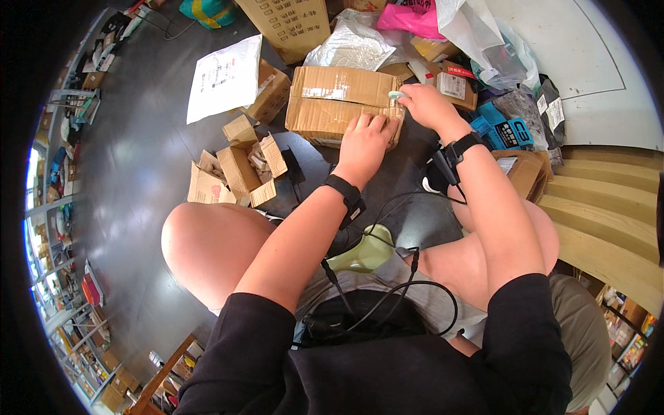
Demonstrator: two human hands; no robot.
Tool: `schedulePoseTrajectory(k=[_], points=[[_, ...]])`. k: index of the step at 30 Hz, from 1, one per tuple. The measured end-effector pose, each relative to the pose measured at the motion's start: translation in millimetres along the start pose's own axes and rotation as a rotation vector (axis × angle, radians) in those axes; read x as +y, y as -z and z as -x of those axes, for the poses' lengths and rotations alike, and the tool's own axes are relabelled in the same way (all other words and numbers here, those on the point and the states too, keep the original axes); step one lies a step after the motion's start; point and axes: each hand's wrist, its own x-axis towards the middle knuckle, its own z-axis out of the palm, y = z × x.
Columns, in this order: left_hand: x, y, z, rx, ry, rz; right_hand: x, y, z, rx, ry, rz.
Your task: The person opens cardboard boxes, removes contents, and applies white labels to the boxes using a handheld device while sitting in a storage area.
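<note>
A taped cardboard box [332, 111] lies on the dark floor before me, with a gap along the middle of its top between the flaps. My left hand [365, 140] rests spread on the box's near side, close to its right corner. At the right end of the box, my right hand [428, 106] grips a small pale green tool [398, 95], whose kind I cannot tell. The tool's tip is at the clear tape by the seam. Both wrists wear black straps with small devices, and black cables hang below them.
A white parcel bag [223, 78] leans on a smaller box left of the taped box. Nearer me is an open carton [249, 166]. Silver, pink and clear packaging lies behind and right. Wooden steps [607, 207] and a person's trouser leg [581, 337] are at right.
</note>
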Motion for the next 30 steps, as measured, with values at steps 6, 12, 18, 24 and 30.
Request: schedulePoseTrajectory(k=[6,12,18,24,30], points=[[2,-4,0,-0.014,0.053,0.047,-9,9,14,-0.053,0.046,0.201],[1,-4,1,-0.004,0.062,0.031,-23,3,12,-0.08,0.016,0.238],[0,-7,5,0.023,0.042,0.015,-33,-13,4,0.018,0.037,0.137],[-10,-16,17,0.143,-0.035,0.042,-40,-26,-8,0.004,0.068,0.129],[-12,-20,19,0.197,-0.065,0.061,-46,-34,-15,-0.016,0.066,0.135]])
